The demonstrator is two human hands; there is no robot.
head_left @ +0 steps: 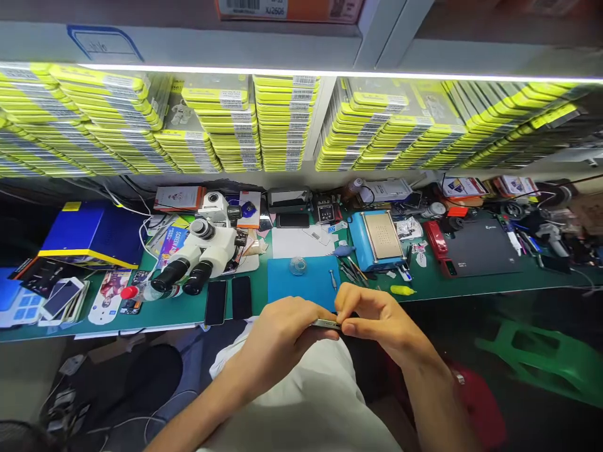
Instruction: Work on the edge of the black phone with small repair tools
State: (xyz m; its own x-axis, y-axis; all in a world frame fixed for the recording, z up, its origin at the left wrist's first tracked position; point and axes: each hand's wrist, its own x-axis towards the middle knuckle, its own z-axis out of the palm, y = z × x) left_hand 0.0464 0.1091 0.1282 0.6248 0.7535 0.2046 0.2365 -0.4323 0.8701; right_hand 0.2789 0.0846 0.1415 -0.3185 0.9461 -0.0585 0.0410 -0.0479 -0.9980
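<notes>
Both hands meet over the person's lap, just short of the bench edge, and grip a thin flat phone (326,324) seen edge-on: the left hand (277,342) wraps its near end with curled fingers, while the right hand (377,320) pinches the other end between thumb and fingertips (351,326), the two sets of fingers almost touching. This looks like a close-handling step, perhaps working along the device's rim; a next move would probably call for a steady grip from the left and fine, light pressure from the right, though what the fingertips do at the edge is too small to tell. Beyond the fingers runs a long green workbench (452,282), under shelves packed with yellow-edged packages (282,125). Directly ahead of the fingers lies a blue mat (301,285) with a small clear round piece on it; ahead and to the right stands a blue heating plate (377,238), and farther right a black pad (480,248). Ahead and to the left stands a white microscope (202,254), with two dark phones (228,300) lying flat near it and a blue box (89,235) farther left. Tweezers and small tools (353,271) lie just beyond the right fingertips. A green stool (541,358) sits low to the right.
</notes>
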